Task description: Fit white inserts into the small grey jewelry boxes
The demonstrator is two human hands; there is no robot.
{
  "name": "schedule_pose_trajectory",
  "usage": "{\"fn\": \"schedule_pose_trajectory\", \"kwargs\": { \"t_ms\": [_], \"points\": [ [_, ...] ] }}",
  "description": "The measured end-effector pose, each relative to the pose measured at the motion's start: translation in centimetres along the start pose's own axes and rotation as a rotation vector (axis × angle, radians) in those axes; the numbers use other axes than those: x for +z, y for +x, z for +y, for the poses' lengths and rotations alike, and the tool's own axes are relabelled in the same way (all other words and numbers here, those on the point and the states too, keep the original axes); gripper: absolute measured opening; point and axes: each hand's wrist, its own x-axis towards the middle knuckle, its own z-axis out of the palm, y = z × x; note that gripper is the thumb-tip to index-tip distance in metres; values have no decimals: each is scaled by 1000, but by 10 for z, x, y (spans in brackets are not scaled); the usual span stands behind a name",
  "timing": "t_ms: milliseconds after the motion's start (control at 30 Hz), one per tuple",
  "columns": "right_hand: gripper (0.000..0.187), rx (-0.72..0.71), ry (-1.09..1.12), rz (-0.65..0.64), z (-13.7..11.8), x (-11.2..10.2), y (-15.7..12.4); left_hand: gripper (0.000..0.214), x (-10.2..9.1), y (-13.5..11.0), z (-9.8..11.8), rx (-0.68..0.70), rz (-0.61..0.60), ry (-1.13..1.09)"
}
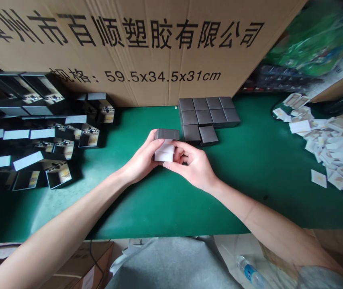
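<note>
Both my hands meet over the middle of the green table [159, 200]. Between them is a small grey box [166, 143] with a white flap or insert showing below its dark top. My left hand [143, 160] wraps its fingers round the box's left side. My right hand [194, 164] grips the right side, fingers curled. Just behind stands a block of closed grey boxes [207, 116], packed in rows. To the left lie several open grey boxes [57, 144] with flaps up.
A large cardboard carton [135, 44] with black print walls off the back. A heap of small white cards [331, 144] covers the right side. A green bag [313, 36] lies at the back right. A water bottle [250, 273] rests below the table edge.
</note>
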Motion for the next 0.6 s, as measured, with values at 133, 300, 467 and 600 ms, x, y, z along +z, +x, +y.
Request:
{"fn": "schedule_pose_trajectory", "kwargs": {
  "t_ms": [133, 300, 467, 600],
  "points": [
    [48, 12, 63, 4, 0, 1, -1, 36, 1, 0, 1, -9, -32, 9],
    [45, -57, -49, 25, 1, 2, -3, 31, 1, -1, 2, -30, -5, -6],
    [38, -198, -227, 54, 0, 2, -6, 28, 3, -1, 0, -48, 46, -39],
    [38, -269, -302, 42, -4, -8, -4, 29, 4, 1, 2, -50, 103, -63]
  ]
}}
